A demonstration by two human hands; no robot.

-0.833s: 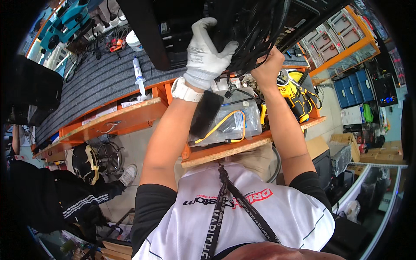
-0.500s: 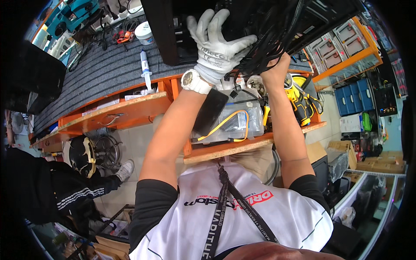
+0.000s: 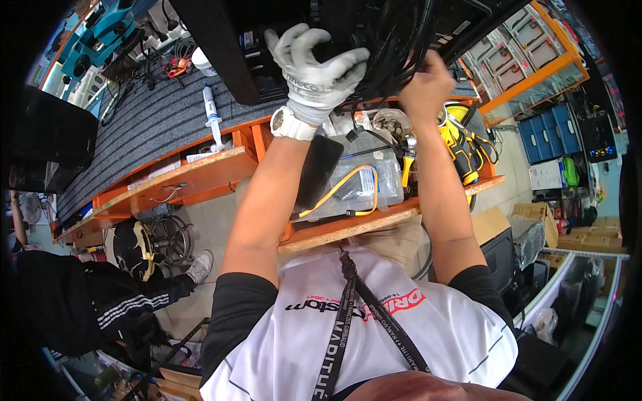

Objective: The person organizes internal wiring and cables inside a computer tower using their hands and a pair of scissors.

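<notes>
An opened black computer case (image 3: pixel 227 47) stands on the bench at the top, a thick bundle of black cables (image 3: pixel 394 47) hanging at its front. My left hand (image 3: pixel 314 70), in a white work glove, is at the case just left of the bundle. Its fingers are apart and half bent, with nothing seen in them. At the bundle's right side, my bare right hand (image 3: pixel 428 90) is closed on the cables, slightly blurred by motion. The dark case interior and the cables' far ends are hard to make out.
Below my hands, an open drawer (image 3: pixel 348 234) holds a clear plastic box (image 3: pixel 381 187), a yellow cable (image 3: pixel 376 190), a black phone-like slab (image 3: pixel 319 170) and a yellow-black tool (image 3: pixel 461 150). A syringe (image 3: pixel 211 110) lies on the ribbed mat. Another person's leg (image 3: pixel 134 301) is at left.
Both hands have shifted slightly, the left one leftward with its fingers bending more. My right hand has turned at the cables, and the view has moved a little.
</notes>
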